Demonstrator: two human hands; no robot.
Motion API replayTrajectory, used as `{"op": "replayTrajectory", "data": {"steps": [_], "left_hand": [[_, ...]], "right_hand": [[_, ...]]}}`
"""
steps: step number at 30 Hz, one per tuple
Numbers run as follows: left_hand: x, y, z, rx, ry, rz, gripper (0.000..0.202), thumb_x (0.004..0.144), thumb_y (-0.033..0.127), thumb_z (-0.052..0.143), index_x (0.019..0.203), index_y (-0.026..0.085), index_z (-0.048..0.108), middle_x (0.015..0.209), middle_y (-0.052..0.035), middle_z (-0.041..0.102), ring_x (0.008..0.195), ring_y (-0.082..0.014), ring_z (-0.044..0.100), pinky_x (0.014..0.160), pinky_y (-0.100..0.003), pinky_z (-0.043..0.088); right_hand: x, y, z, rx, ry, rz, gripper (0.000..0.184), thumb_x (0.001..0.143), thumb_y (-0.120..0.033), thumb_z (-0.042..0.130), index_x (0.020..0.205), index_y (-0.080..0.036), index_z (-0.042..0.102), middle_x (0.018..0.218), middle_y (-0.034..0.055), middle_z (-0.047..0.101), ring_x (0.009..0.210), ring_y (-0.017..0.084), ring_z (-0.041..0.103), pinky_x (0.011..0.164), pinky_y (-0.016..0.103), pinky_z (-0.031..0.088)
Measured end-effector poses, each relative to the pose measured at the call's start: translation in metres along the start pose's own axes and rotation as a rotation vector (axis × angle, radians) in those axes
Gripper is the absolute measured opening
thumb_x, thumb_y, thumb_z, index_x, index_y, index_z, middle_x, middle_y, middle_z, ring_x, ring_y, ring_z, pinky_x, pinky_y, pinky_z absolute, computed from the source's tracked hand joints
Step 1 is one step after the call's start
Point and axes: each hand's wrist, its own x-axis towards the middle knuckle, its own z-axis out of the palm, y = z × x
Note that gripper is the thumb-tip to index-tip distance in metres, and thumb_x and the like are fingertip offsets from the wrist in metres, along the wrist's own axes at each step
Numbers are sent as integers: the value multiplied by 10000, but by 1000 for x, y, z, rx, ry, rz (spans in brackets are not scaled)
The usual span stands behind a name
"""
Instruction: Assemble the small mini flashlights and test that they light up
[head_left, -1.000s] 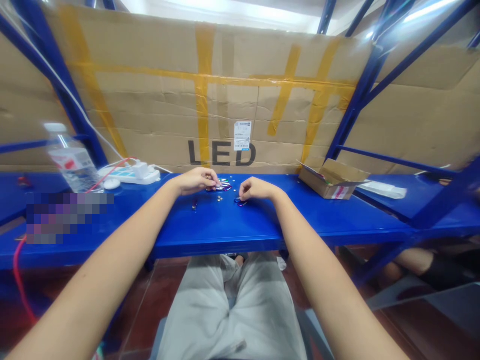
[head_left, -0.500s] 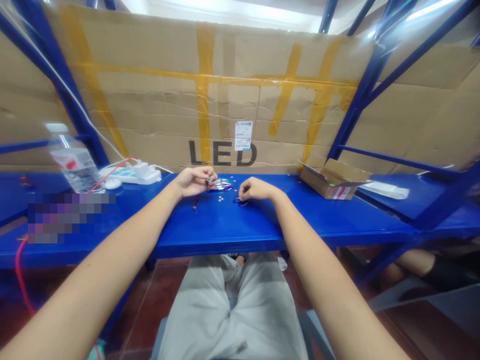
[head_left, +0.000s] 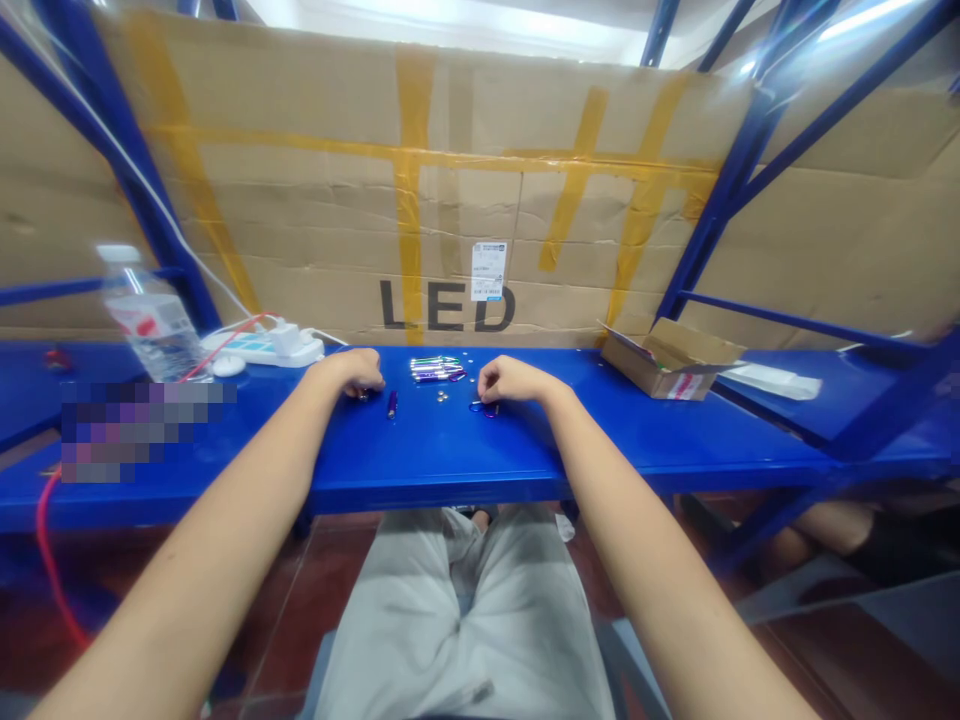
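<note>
My left hand point(head_left: 360, 370) is low over the blue table, its fingers curled down and closed. Something small and shiny shows under the fingertips, too blurred to name. Just right of it lies a short purple tube point(head_left: 392, 404) with a silver end. Between my hands are a row of shiny, slim metallic tubes point(head_left: 435, 370) and several small round silver discs point(head_left: 442, 397). My right hand point(head_left: 511, 380) is pinched at the fingertips on a small purple looped piece point(head_left: 491, 410), which is partly hidden by the fingers.
A blue table point(head_left: 450, 450) spans the view. At left are a water bottle point(head_left: 154, 320), a white power strip point(head_left: 262, 347) and a red cable point(head_left: 43, 540). An opened small carton point(head_left: 671, 365) stands at right. Behind rises a large cardboard sheet point(head_left: 337, 230). Another person's leg point(head_left: 832, 525) shows at lower right.
My left hand has moved left and down, from beside the row of tubes to the table left of the purple tube. My right hand has stayed in place.
</note>
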Motion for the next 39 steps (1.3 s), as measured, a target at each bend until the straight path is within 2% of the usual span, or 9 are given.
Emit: {"op": "replayTrajectory", "data": {"steps": [5,12,21,26,28,31,34,36,39], "left_hand": [[-14,11,0,-13,-154,21,139,616,241,705,649,186,581,652,-92,687,604,-223,674,527,-269,500],[-20,18,1,-94,-206,12,156,614,267,711,651,188,583,683,-96,693,595,-231,682,531,-289,510],[-19,20,-1,-91,-195,28,129,672,287,653,628,179,598,707,-135,723,631,-246,703,570,-301,521],[-5,15,2,-38,-33,-21,232,669,347,725,591,188,575,589,-115,667,613,-273,696,573,-315,506],[2,11,5,-40,30,-52,239,660,352,751,606,191,583,537,-106,629,613,-295,690,593,-342,508],[10,9,10,-28,204,-59,196,695,345,723,673,184,614,584,-130,644,708,-328,696,664,-375,515],[13,13,16,-22,451,59,130,751,309,666,773,184,640,775,-161,699,893,-332,687,774,-374,508],[13,20,21,-59,510,207,107,778,265,635,849,187,657,913,-154,715,966,-307,669,834,-360,494],[11,31,27,-104,480,422,164,815,209,589,947,188,684,1026,-121,721,983,-261,649,883,-342,476]], "right_hand": [[-2,-1,-1,27,61,-50,109,695,-89,624,728,-162,698,747,12,717,707,137,637,671,223,472],[-4,2,-9,24,358,-3,69,768,-114,604,744,-147,660,784,38,707,727,136,603,686,241,455],[-15,-1,-15,100,-44,221,96,718,-198,776,740,-141,702,683,57,731,578,139,632,510,228,430],[-18,-6,-15,195,-128,251,206,762,-294,784,704,-126,680,740,116,757,576,158,656,514,244,468],[-17,-3,-17,206,-41,262,200,806,-272,727,685,-131,654,728,120,749,561,156,643,504,246,456],[-12,11,-25,173,343,271,151,849,-221,633,716,-149,636,758,105,748,588,148,630,533,243,450],[-7,33,-33,13,669,369,94,812,-154,612,754,-150,686,835,124,759,775,204,689,716,272,506],[-4,47,-36,-43,703,420,131,758,-92,621,803,-156,726,909,134,768,906,248,706,820,295,510],[-1,60,-34,-73,619,469,242,691,-30,650,864,-156,762,943,136,770,944,265,715,853,297,517]]}}
